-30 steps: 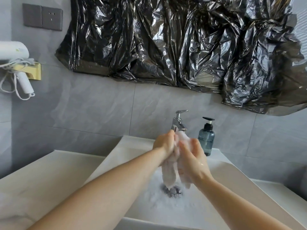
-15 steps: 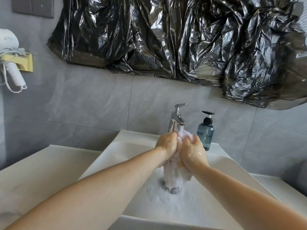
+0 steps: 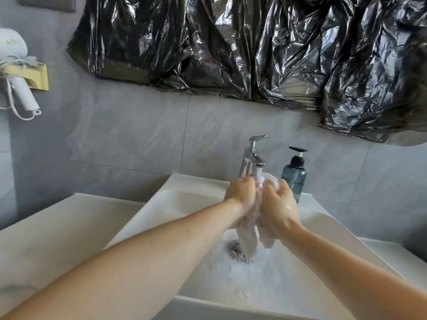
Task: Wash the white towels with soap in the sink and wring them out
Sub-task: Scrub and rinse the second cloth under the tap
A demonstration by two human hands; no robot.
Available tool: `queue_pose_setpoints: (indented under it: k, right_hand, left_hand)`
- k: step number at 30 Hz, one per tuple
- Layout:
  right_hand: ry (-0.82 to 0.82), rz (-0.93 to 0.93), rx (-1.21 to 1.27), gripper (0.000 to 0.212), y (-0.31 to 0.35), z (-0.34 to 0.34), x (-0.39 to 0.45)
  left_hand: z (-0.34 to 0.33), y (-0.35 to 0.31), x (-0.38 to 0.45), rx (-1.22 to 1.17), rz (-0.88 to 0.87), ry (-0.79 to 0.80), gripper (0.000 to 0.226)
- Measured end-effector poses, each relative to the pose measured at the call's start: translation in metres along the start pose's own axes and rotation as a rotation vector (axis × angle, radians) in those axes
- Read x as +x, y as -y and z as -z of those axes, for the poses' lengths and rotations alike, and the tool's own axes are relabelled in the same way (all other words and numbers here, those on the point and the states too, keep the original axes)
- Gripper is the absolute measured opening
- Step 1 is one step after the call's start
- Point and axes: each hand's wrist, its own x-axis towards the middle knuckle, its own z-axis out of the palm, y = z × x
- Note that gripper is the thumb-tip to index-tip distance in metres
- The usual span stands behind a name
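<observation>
So the biggest thing here is the crinkly black plastic sheeting [image 3: 254, 47] that's hanging across the grey tiled wall [image 3: 129, 139] at the far side. Below it the white sink [image 3: 166, 204] is sitting in a pale countertop [image 3: 46, 227], with soapy foam [image 3: 249, 278] covering the basin floor around the drain [image 3: 234, 249]. Both bare forearms are reaching in from the near edge. At far left a white hair dryer [image 3: 16, 65] is hanging in a yellowish wall holder [image 3: 39, 77]. The chrome faucet [image 3: 251, 158] is standing at the far rim, and water seems to be running from its spout, though it's blurry. A blue-grey pump bottle [image 3: 294, 175] is standing just right of it. The left hand [image 3: 240, 192] and right hand [image 3: 278, 204] are curling tight around the white towel [image 3: 248, 239], gripping it between them right under the spout, its wet end dangling down over the drain.
</observation>
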Motion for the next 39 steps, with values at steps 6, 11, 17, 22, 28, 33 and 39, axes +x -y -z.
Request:
queue_pose_setpoints:
  k: [6, 11, 17, 22, 28, 33, 39]
  right_hand:
    - [-0.009, -0.073, -0.003, 0.018, -0.001, 0.004, 0.007]
    - [0.064, -0.023, 0.043, 0.019, -0.005, -0.003, 0.000]
    - [0.060, -0.083, 0.084, 0.021, 0.000, -0.001, -0.001]
    - [0.014, -0.101, -0.041, 0.023, -0.005, 0.005, 0.008]
    - [0.071, 0.002, 0.031, 0.021, -0.007, 0.000, -0.002]
    - [0.110, -0.111, -0.050, 0.032, -0.015, 0.005, 0.008]
    - [0.004, 0.034, -0.142, 0.014, -0.021, 0.016, 0.016]
  left_hand:
    - [-0.006, -0.002, -0.020, -0.013, 0.021, 0.089, 0.029]
    - [0.003, -0.005, -0.006, 0.136, -0.032, -0.001, 0.036]
    - [0.005, -0.003, -0.006, 0.176, -0.121, 0.007, 0.039]
    - [-0.002, -0.009, -0.028, 0.260, -0.202, 0.107, 0.031]
    - [0.007, -0.007, -0.017, 0.419, -0.205, 0.059, 0.035]
    - [0.006, -0.009, -0.019, 0.457, -0.206, 0.100, 0.055]
    - [0.025, -0.003, -0.016, 0.606, -0.226, -0.057, 0.036]
